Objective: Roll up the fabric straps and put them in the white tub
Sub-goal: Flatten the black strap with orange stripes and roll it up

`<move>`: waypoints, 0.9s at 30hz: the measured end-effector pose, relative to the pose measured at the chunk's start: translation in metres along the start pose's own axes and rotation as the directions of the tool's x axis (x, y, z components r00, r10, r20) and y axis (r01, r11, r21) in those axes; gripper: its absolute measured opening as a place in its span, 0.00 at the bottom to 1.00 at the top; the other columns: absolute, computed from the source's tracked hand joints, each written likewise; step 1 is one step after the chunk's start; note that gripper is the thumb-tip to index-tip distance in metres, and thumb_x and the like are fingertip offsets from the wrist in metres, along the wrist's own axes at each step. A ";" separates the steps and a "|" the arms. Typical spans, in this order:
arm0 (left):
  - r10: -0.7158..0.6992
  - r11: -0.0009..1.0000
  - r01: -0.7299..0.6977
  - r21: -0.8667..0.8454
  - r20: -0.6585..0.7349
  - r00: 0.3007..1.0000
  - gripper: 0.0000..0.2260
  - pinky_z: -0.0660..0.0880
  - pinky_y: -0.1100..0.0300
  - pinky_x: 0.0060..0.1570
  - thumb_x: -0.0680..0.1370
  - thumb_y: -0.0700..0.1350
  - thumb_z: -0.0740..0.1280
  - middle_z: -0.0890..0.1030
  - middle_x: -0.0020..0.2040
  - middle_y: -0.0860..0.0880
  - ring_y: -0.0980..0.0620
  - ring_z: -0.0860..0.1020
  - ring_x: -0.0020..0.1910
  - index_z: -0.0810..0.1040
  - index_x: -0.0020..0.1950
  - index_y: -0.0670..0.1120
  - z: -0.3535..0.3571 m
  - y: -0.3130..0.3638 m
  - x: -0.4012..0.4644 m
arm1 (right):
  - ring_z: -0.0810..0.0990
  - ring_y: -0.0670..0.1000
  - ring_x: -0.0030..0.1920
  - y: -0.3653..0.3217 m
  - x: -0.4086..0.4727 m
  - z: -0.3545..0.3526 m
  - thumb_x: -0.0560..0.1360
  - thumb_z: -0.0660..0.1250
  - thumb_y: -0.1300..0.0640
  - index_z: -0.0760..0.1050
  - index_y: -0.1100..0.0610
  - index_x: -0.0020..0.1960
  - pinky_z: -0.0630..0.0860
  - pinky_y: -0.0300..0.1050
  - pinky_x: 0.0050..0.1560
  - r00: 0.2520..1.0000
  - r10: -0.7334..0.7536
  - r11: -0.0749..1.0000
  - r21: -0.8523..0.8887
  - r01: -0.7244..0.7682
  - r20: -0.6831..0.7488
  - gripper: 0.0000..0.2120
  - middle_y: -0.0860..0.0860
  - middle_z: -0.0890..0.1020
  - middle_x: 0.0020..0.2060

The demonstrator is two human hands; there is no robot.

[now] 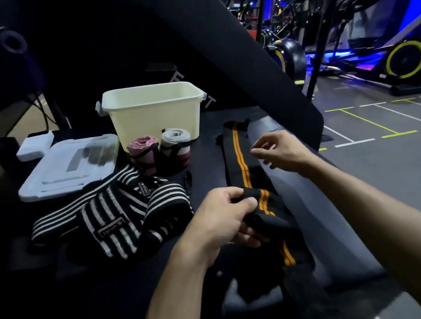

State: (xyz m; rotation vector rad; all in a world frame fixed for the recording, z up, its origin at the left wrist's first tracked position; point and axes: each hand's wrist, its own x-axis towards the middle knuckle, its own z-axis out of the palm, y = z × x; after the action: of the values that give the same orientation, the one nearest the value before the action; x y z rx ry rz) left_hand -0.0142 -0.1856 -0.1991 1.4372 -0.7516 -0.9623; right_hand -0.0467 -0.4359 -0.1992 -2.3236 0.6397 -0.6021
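A black strap with orange stripes [240, 155] lies stretched out along the dark surface, running away from me. My left hand [221, 220] grips a bunched fold of it near its middle. My right hand [280, 150] hovers over the strap's right side with relaxed fingers and holds nothing. A pile of black-and-white striped straps [111, 217] lies loose to the left. A rolled pink strap [143, 148] and a rolled grey-and-red strap [175, 144] stand in front of the white tub [154, 113], which looks empty from here.
The tub's clear lid [68, 167] lies at the left beside a small white box [35, 147]. A thick black slanted beam [255, 43] rises behind the surface. Exercise bikes [404, 59] and marked gym floor lie to the right.
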 end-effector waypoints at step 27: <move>0.163 0.986 -0.157 0.051 -0.187 0.969 0.06 0.82 0.55 0.35 0.81 0.34 0.68 0.85 0.39 0.42 0.48 0.84 0.35 0.85 0.51 0.41 0.021 -0.037 -0.031 | 0.79 0.45 0.53 -0.043 -0.224 0.017 0.80 0.66 0.47 0.81 0.45 0.63 0.77 0.46 0.55 0.978 -0.207 0.977 0.050 0.208 -0.032 0.13 0.41 0.79 0.50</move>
State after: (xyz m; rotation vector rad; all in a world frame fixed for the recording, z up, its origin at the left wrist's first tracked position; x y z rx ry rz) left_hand -0.0498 -0.1644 -0.2310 1.4531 -0.7332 -0.6794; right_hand -0.1986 -0.2696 -0.2368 -2.3525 0.3900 -0.7369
